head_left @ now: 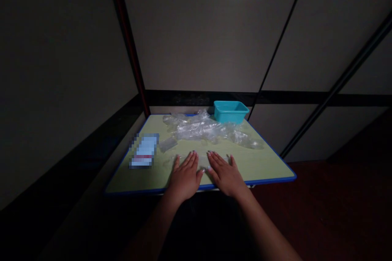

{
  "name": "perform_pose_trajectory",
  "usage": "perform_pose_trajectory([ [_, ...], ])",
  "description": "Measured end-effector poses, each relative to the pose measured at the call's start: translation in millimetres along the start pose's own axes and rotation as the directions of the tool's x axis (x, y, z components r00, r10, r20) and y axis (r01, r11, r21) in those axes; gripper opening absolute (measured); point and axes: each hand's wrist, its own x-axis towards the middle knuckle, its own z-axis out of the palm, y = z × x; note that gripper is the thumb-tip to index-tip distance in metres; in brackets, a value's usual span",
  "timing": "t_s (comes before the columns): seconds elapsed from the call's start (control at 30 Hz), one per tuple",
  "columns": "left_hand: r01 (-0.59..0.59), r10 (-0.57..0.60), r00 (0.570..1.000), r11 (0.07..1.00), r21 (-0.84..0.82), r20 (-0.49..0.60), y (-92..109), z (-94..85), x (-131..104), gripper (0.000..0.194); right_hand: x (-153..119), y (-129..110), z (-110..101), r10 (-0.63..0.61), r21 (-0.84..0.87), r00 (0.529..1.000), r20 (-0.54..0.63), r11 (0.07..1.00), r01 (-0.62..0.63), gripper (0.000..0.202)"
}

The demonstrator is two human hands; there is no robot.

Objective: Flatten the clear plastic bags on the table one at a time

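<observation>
My left hand [184, 178] lies palm down near the front edge of the table, its fingers stretched forward. Beside it, my right hand [226, 174] rests flat in the same way, thumb toward the other hand. Under and between the fingers is a thin, clear plastic piece [202, 162], hard to make out against the tabletop. Neither hand grips anything. Beyond the fingertips spreads a crumpled heap of clear plastic bags [196, 129]. A small folded piece of clear plastic [168, 144] sits ahead of my left hand, to its left.
The light green table [260, 167] has a blue rim. At its back right stands a turquoise plastic basin [229, 116], close to the panelled wall [199, 49]. A pixelated, phone-like rectangle [145, 149] lies at the left edge. Dark red floor [315, 200] shows at right.
</observation>
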Motion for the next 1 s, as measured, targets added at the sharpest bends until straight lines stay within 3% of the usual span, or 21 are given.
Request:
perform_pose_trajectory([
  [0.27,-0.001,0.001,1.0,1.0,0.004,-0.01,-1,2.1,0,0.057,-11,33,-3,0.16,-0.033,0.986,-0.037,0.986,-0.161,0.051],
  [0.5,-0.01,0.009,0.999,1.0,-0.025,-0.032,0,-3.0,-2,0.066,11,54,-12,0.286,0.021,0.933,-0.218,0.957,-0.289,0.03],
  [0.6,-0.028,0.028,1.0,0.999,-0.038,-0.012,1,-6.3,-3,0.072,26,58,-18,0.312,-0.034,0.933,-0.179,0.946,-0.323,0.025],
  [0.73,-0.033,0.034,0.999,0.998,-0.049,0.009,1,-8.5,-4,0.081,38,55,-21,0.249,-0.072,0.965,-0.076,0.964,-0.255,0.027],
  [1.0,-0.017,0.019,1.0,0.998,-0.06,0.018,2,-8.0,-3,0.094,42,59,-26,0.16,0.133,0.987,0.022,0.978,-0.162,0.045],
])
